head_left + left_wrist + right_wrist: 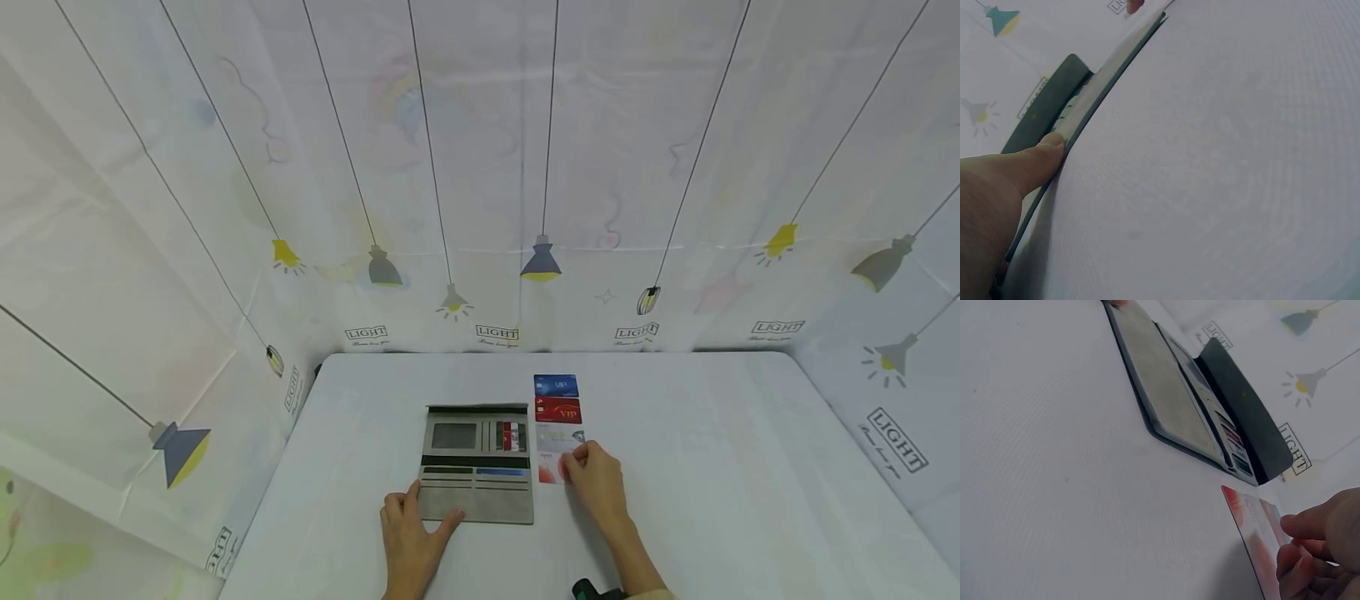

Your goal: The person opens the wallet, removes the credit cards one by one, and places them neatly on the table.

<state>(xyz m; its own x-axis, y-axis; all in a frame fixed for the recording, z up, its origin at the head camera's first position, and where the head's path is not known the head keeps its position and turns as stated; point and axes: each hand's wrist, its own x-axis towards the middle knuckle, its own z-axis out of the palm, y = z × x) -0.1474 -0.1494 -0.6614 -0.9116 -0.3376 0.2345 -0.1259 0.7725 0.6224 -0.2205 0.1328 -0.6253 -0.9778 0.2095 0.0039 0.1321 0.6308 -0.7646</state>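
Observation:
A grey bifold wallet lies unfolded on the white table, with several cards in its slots. My left hand rests at its lower left corner, index finger by the left edge and thumb at the near edge. The left wrist view shows that thumb on the wallet's edge. To the wallet's right, a column holds a blue card, a red VIP card, a silvery card and a red-and-white card. My right hand pinches the right edge of the red-and-white card, its fingertips partly covering it.
The white table stretches to both sides of the wallet and cards. Behind it hangs a pale curtain printed with lamps. A small black object shows by the right wrist.

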